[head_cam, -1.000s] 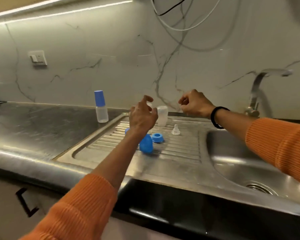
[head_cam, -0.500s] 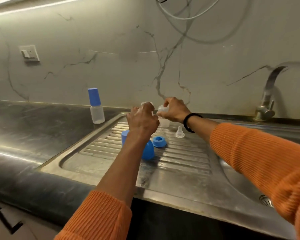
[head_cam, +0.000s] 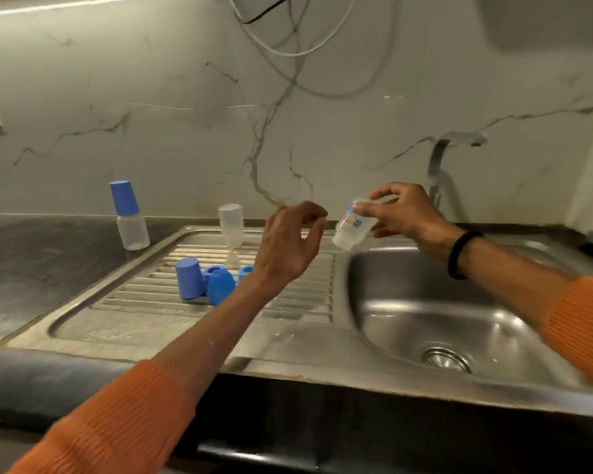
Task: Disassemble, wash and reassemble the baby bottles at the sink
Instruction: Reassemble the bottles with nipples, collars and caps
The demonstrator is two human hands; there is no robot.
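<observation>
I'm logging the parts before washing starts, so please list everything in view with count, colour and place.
Capped plastic baby bottle: one, clear with blue cap, upright on the dark countertop.
Upturned clear plastic bottle: one, on the drainboard, behind the caps.
Blue plastic caps and rings: several, exact count unclear, clustered on the drainboard.
Open clear bottle with printed markings: one, tilted over the steel sink basin.
Steel tap: one, behind the basin.
Cables: white and black, on the marble wall.
Left hand: holds nothing, above the drainboard.
Right hand: fingers grip the open bottle; black wristband.
</observation>
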